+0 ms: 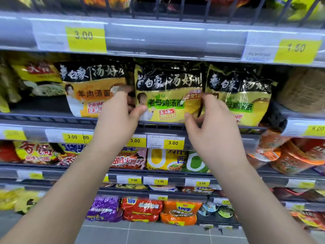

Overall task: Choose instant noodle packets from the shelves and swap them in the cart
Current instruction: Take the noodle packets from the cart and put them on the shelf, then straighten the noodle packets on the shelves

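- Supermarket shelves fill the view in stacked tiers of bagged noodles, with yellow price tags clipped along the grey rails and grey floor tiles showing below.
- On the shelf at hand height, a yellow-and-black noodle packet with a green label stands upright. It sits between an orange-labelled packet on its left and a matching green-labelled packet on its right.
- The left hand holds the middle packet's left edge: the thumb lies on the front face and the fingers curl into the gap beside the orange-labelled packet.
- The right hand holds the opposite edge: the fingers hook over the right side and the thumb sits near the lower right corner.
- So the packet lies squarely between the two hands, its bottom edge at the shelf's front rail.
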